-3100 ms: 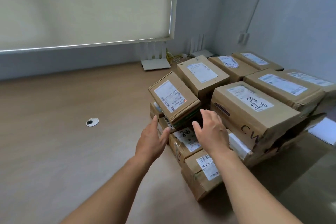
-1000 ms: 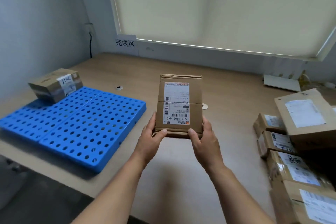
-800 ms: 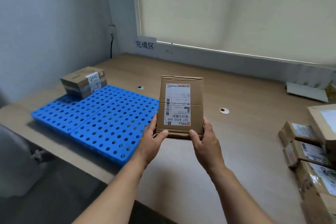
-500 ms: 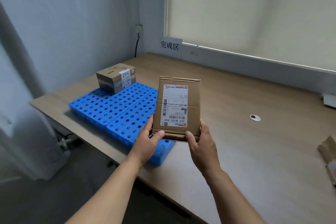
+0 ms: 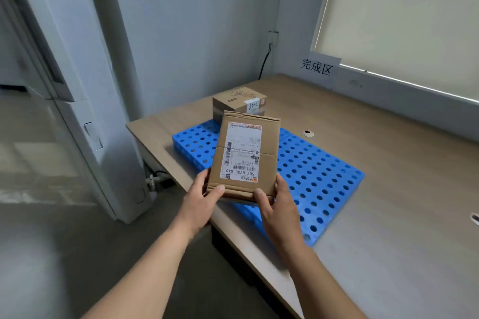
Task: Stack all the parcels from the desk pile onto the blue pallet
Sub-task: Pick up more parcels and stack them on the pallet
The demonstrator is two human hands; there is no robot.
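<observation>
1. A person stands at the left end of the tabletop (image 5: 401, 215) and holds a flat brown parcel (image 5: 245, 155) out in both hands, label side up.
2. The parcel hangs over the near-left part of the blue pallet (image 5: 318, 173). Its far end is tipped a little higher than the end in the hands.
3. The left hand (image 5: 199, 199) has its grip on the parcel's near-left corner, with the thumb on the top face and the fingers tucked underneath out of sight.
4. The right hand (image 5: 278, 211) has its grip on the near-right corner, with the thumb at the near edge and the fingers along the side.
5. The parcel's white shipping label carries barcodes and the print "507 N705 040", which reads upside down from the person's side.
6. The blue pallet lies flat on the tabletop, and its surface is dotted with round holes.
7. A smaller cardboard box (image 5: 234, 101) sits at the pallet's far corner, its lower part hidden behind the held parcel.
8. A round grommet (image 5: 308, 133) is set in the tabletop just beyond the pallet.
9. A white sign (image 5: 317, 68) with three black characters stands against the wall below the roller blind (image 5: 404, 15).
</observation>
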